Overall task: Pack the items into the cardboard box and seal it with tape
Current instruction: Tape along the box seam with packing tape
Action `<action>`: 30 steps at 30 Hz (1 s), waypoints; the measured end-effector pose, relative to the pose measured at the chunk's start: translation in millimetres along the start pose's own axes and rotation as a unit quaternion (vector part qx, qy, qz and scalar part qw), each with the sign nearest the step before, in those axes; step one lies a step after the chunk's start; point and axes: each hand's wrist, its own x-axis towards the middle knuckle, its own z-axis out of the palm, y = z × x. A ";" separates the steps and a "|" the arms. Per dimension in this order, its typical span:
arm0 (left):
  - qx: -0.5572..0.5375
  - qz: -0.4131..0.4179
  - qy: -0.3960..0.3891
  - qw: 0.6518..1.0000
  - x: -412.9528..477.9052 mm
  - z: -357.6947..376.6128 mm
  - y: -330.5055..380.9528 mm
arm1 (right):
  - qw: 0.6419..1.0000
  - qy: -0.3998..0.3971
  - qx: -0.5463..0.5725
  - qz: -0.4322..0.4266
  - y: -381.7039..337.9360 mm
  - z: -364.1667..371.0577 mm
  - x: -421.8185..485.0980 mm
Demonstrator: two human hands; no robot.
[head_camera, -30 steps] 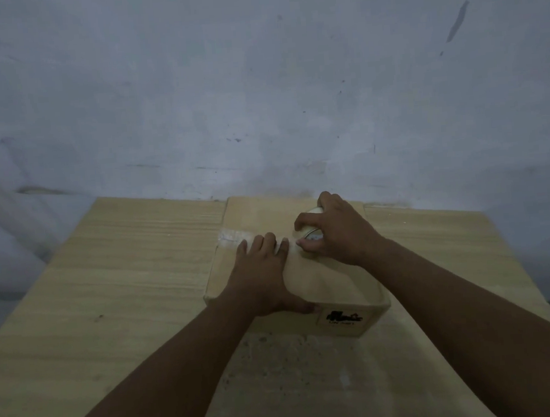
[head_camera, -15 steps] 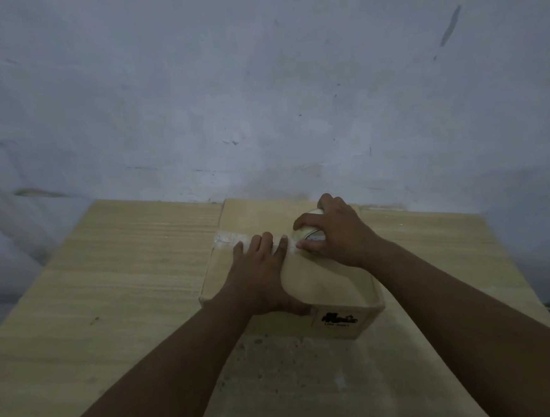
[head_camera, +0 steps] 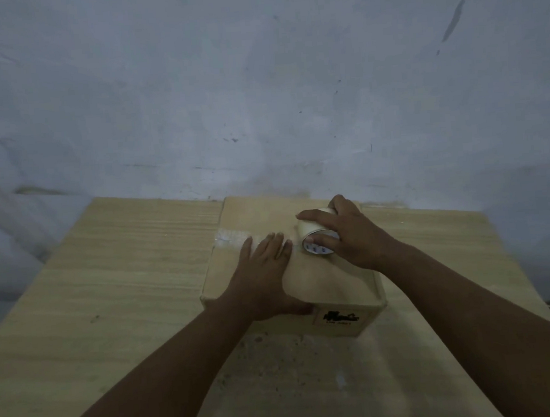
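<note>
Cardboard box (head_camera: 328, 281) sits closed on the worktop (head_camera: 125, 286); left hand (head_camera: 262, 275) lies flat on its lid by the tape strip (head_camera: 233, 238), right hand (head_camera: 351, 235) grips the tape roll (head_camera: 313, 233) on top, which looks light and stiff, best held by its rim.

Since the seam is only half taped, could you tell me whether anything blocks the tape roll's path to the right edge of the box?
Nothing visible does. The right hand grips the tape roll on the cardboard box; the lid beyond shows bare, though that hand hides part.
</note>
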 end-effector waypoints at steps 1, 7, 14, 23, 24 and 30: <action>-0.019 0.010 0.004 1.000 -1.5 2.0 0.0 | 1.000 -0.001 -0.001 -0.002 -0.3 0.5 0.4; -0.046 0.026 0.037 0.998 -2.1 5.5 1.8 | 1.000 0.008 -0.002 -0.006 0.1 1.7 -0.1; -0.020 0.009 0.051 0.998 12.4 2.1 11.4 | 1.000 0.017 -0.008 -0.008 2.7 2.2 1.0; 0.004 -0.007 0.067 0.998 16.6 3.3 13.8 | 0.999 -0.015 -0.028 -0.018 6.4 -6.5 6.7; 0.004 -0.009 0.064 0.998 16.0 3.6 13.3 | 0.999 -0.022 -0.028 -0.021 7.4 -8.4 8.4; -0.007 -0.017 0.058 0.998 12.6 0.8 16.6 | 0.997 -0.049 -0.044 -0.048 12.7 -15.3 11.4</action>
